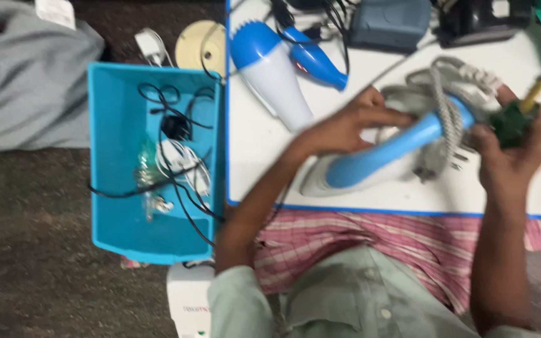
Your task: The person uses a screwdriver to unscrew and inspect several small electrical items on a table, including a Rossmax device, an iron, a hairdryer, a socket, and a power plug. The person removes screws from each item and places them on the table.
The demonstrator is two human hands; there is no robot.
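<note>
Hands at work on a white table (258, 144): left hand (352, 125) fingers curl over a blue-handled clothes iron (377, 159) lying there; right hand (515, 147) pinches a green-handled screwdriver (521, 112) beside its braided cord (449, 119).

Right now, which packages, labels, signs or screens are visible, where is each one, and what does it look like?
White paper label: top left, lying on grey cloth, rectangular; its print is too blurred to make out.
White box-like appliance: bottom edge, below the blue plastic bin, with a small dark marking on its front.
No screens or signs visible.
</note>
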